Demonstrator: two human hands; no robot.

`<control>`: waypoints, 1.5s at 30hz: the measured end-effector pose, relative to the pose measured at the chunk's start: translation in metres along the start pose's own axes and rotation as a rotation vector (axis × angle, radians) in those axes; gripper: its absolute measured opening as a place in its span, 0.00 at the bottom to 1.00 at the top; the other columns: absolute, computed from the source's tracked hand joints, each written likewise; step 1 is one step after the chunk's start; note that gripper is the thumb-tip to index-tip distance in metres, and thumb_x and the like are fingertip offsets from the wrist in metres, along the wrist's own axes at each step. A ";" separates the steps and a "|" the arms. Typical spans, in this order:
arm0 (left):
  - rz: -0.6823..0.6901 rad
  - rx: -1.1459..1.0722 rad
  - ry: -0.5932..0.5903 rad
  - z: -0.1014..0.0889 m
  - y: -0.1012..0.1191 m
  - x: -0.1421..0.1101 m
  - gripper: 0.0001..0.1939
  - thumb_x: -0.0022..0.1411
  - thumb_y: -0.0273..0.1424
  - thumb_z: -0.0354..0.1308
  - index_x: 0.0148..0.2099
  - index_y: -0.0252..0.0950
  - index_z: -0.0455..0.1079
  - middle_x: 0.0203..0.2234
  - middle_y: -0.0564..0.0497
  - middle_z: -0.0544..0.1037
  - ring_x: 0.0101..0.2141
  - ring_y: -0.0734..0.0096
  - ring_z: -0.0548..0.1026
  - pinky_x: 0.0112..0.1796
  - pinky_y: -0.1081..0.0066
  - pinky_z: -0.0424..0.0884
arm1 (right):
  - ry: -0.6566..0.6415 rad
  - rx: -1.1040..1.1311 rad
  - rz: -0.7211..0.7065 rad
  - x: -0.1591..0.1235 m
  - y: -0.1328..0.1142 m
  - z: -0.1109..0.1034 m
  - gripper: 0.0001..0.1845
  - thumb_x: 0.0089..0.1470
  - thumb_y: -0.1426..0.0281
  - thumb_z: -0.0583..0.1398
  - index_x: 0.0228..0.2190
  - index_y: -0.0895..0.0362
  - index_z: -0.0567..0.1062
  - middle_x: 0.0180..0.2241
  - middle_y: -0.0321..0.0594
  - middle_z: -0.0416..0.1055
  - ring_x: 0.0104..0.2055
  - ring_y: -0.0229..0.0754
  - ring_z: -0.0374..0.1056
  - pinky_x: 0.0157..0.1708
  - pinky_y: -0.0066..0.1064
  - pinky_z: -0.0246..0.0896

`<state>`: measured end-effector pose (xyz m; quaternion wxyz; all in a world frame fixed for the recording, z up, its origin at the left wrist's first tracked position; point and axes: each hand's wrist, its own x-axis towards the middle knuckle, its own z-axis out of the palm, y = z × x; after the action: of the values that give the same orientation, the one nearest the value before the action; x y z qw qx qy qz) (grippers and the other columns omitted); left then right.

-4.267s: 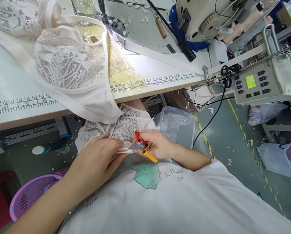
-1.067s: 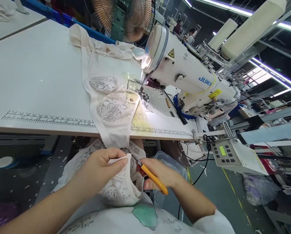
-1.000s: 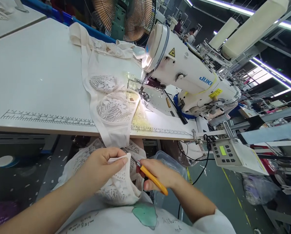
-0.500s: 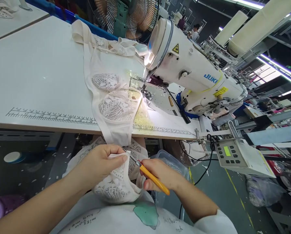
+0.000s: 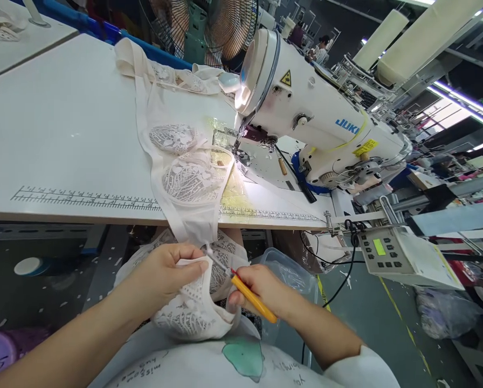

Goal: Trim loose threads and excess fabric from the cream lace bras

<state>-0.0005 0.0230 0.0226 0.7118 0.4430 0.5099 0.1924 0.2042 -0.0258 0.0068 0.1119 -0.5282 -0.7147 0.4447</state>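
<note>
My left hand (image 5: 174, 275) is closed, pinching the edge of a white lace bra (image 5: 191, 312) between thumb and fingers, over my lap. My right hand (image 5: 257, 288) grips orange-handled scissors (image 5: 252, 297). Their metal blades point up and left, with the tip at the bra's edge beside my left fingertips. How far the blades are apart is too blurred to tell. Another part of the white lace garments (image 5: 191, 178) lies across the sewing table (image 5: 63, 124) and hangs over its front edge just above my hands.
A white sewing machine (image 5: 306, 102) stands on the table, its lamp lit. A tool with a wooden handle (image 5: 282, 165) lies by its base. The control box (image 5: 387, 250) hangs at the right. Below the table is a clear plastic bin (image 5: 290, 269). A fan (image 5: 209, 29) stands behind.
The scissors and my right hand have shifted slightly left, with the blade tip still at the bra's edge. My left hand keeps its pinch. The view has tilted a little.
</note>
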 end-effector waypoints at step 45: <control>0.245 0.071 0.920 -0.014 0.000 -0.047 0.07 0.43 0.32 0.63 0.28 0.36 0.75 0.25 0.52 0.78 0.22 0.69 0.72 0.15 0.78 0.64 | -0.016 0.177 -0.305 0.011 0.032 0.018 0.09 0.46 0.66 0.60 0.25 0.57 0.66 0.26 0.34 0.64 0.27 0.34 0.57 0.27 0.23 0.53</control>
<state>-0.0318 -0.0052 0.0481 0.3687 0.3927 0.7225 0.4334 0.2095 -0.0241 -0.0315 0.2186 -0.3981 -0.7455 0.4878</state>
